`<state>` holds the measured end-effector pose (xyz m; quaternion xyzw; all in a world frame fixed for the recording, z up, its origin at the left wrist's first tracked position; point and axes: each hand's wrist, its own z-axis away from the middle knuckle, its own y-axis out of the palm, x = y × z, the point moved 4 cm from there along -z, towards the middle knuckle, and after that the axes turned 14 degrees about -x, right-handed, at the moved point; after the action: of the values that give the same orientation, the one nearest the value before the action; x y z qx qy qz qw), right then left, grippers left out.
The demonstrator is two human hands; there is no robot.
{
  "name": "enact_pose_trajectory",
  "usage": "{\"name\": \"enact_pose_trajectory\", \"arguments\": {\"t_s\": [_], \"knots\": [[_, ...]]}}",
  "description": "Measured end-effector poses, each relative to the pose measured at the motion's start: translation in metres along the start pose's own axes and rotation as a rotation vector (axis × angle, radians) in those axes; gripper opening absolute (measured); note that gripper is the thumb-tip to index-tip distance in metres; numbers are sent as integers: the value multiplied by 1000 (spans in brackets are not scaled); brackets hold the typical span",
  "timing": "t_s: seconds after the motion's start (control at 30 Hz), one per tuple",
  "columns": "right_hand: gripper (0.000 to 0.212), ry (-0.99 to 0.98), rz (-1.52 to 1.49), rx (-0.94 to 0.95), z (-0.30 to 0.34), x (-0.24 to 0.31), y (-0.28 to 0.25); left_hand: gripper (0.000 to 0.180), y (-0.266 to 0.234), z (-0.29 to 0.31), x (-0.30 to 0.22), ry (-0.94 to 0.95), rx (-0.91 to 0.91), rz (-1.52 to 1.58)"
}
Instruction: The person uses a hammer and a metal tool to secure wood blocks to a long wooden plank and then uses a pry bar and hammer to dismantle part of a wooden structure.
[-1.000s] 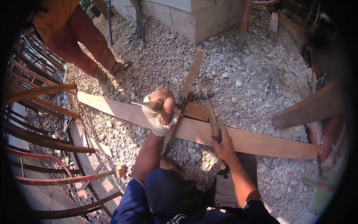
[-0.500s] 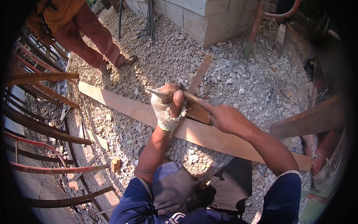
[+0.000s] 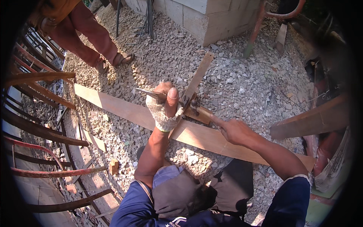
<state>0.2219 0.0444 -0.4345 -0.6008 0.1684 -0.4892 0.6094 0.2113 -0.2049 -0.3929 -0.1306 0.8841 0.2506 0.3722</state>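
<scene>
My left hand [image 3: 163,104], in a white fingerless knit glove, is closed with its thumb raised. From the fist a thin, pointed, flat piece [image 3: 150,92] sticks out leftward; its kind is hard to make out. My right hand [image 3: 237,131] is wrapped round the wooden handle of a hammer [image 3: 194,107], whose dark head is beside my left fist. Beneath them a long wooden plank [image 3: 202,136] runs from far left to near right. A narrow board [image 3: 199,73] crosses it, with a short wooden block [image 3: 200,117] at the crossing, partly hidden by the hammer.
Gravel [image 3: 234,83] covers the ground. Curved rusty bars [image 3: 45,132] jut in from the left. Another person's legs [image 3: 85,36] stand at the far left. A block wall corner [image 3: 211,22] rises at the back, and a thick beam [image 3: 314,117] enters from the right.
My right hand has moved slightly right and nearer, and the hammer head has come down beside the left fist. The left hand stays closed above the plank. The whole view has shifted slightly.
</scene>
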Motion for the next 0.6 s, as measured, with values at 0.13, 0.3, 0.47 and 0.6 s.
{"name": "enact_pose_trajectory", "arguments": {"t_s": [0.13, 0.3, 0.47, 0.6], "knots": [[69, -186, -246, -580, -9, 39, -73, 29, 6, 1, -4, 28, 27, -84], [69, -308, -408, -846, -28, 59, -80, 31, 10, 2, -4, -12, 14, -38], [68, 31, 188, -136, -22, 7, -31, 34, 17, 5, -13, 2, 29, -115], [71, -55, -127, -508, -12, 34, -100, 34, 21, 2, -8, -29, 62, -141]]}}
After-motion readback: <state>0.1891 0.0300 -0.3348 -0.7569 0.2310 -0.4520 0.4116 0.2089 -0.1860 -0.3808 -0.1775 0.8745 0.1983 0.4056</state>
